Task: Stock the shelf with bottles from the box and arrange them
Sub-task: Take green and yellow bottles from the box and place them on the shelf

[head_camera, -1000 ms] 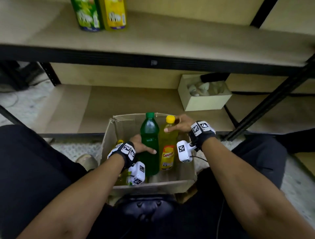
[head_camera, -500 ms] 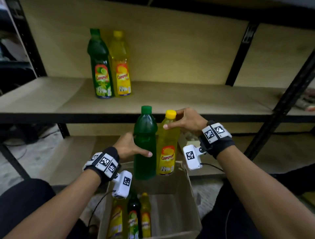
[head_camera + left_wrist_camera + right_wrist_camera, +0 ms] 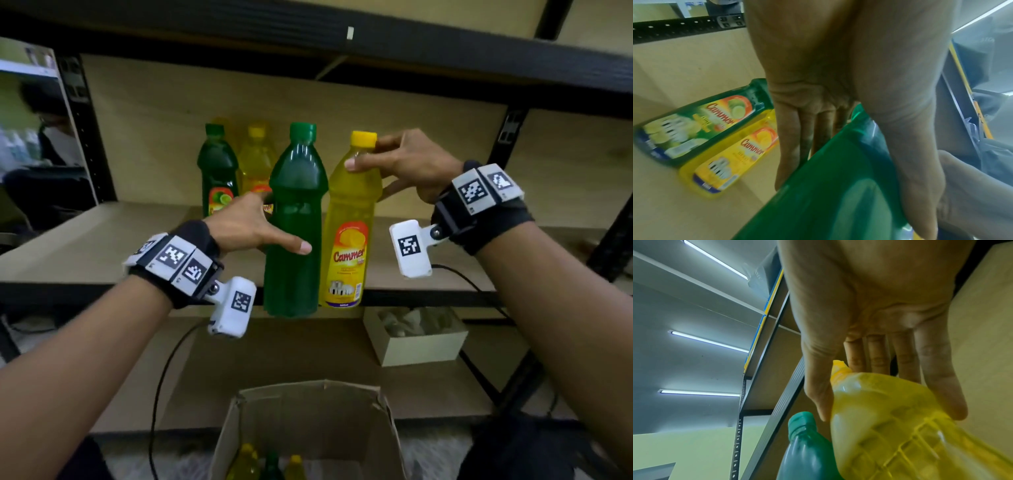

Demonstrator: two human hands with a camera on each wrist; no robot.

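- Since a second ago the left hand and right hand have lifted a green plastic bottle and a yellow plastic bottle out of the cardboard box.
- Both are gripped, level with the wooden shelf.
- Setting down beside the two shelved bottles probably comes next.
- Three bottles remain boxed.

A small white box sits on the low shelf, with pale crumpled stuff inside. Black cables hang down. Long lights glow on the ceiling. A person sits far left.
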